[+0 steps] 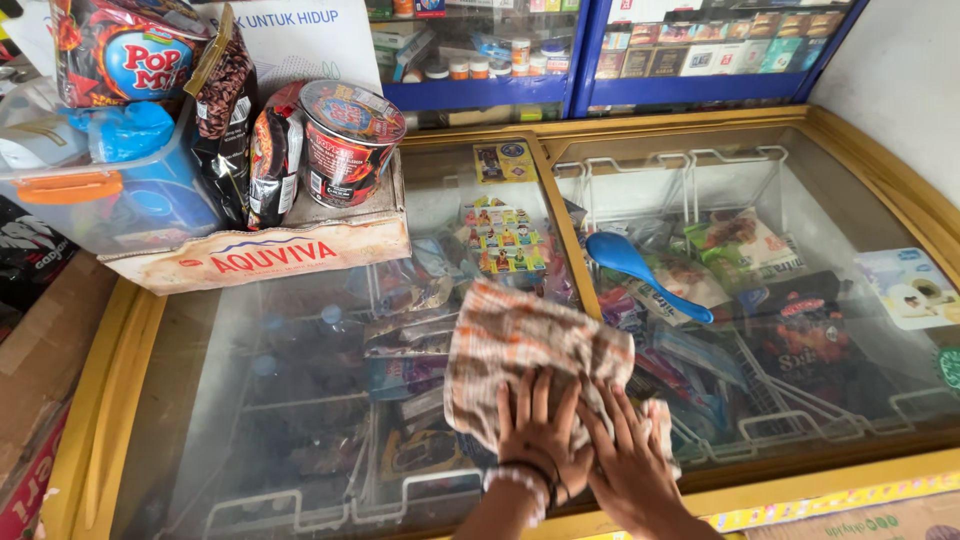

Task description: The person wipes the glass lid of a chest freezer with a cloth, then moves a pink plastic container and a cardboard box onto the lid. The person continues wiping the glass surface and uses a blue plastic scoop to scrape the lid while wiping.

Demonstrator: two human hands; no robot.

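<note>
Checked cloth [530, 350] spread flat on the freezer's glass lid [300, 400] — pinned under left hand [540, 435] and right hand [630, 470], fingers splayed, palms pressing for grip; blue scoop [640, 270] just beyond.

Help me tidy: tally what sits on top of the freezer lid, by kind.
Checked cloth under left hand and right hand: 1
Blue scoop: 1
Cardboard box: 1
Total: 3
</note>
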